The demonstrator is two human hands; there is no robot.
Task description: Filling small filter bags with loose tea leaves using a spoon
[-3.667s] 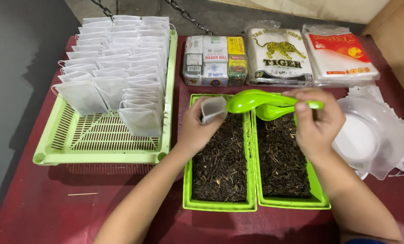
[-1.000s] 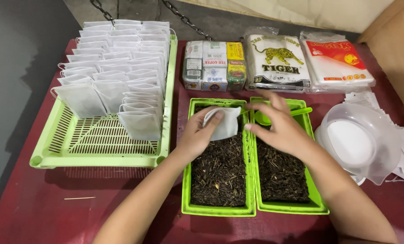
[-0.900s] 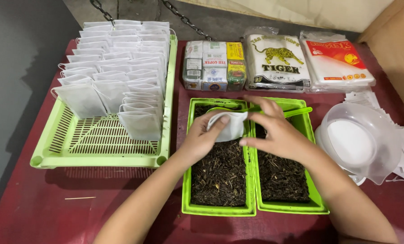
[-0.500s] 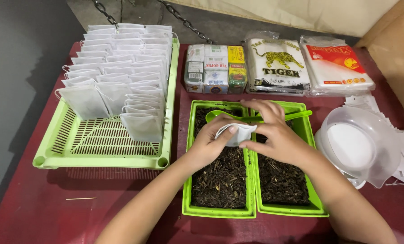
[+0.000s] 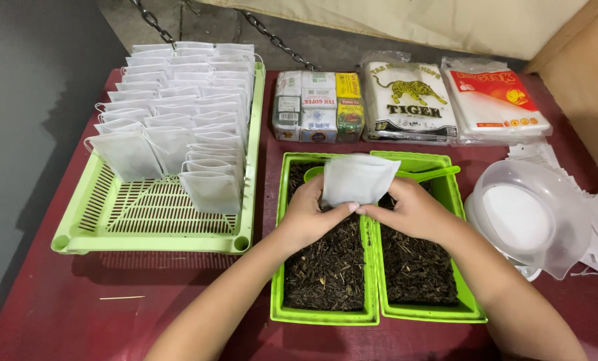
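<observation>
A white filter bag [image 5: 357,178] stands upright between both hands, above the seam of two green trays. My left hand [image 5: 308,214] pinches its lower left corner and my right hand [image 5: 410,211] pinches its lower right. Under the hands, the left green tray [image 5: 325,315] and the right green tray [image 5: 470,302] hold dark loose tea. Two green spoons [image 5: 431,175] lie across the trays' far ends, partly hidden behind the bag.
A green slatted basket [image 5: 152,224] at the left holds several rows of filled white bags [image 5: 178,113]. Packets of tea [image 5: 319,107] and two flat plastic packs [image 5: 456,100] line the far edge. A clear tub of white powder [image 5: 529,214] and loose bags sit at the right.
My right hand put the green spoon down on the trays and joined the left hand on the bag. Both hands turned the bag upright and flat.
</observation>
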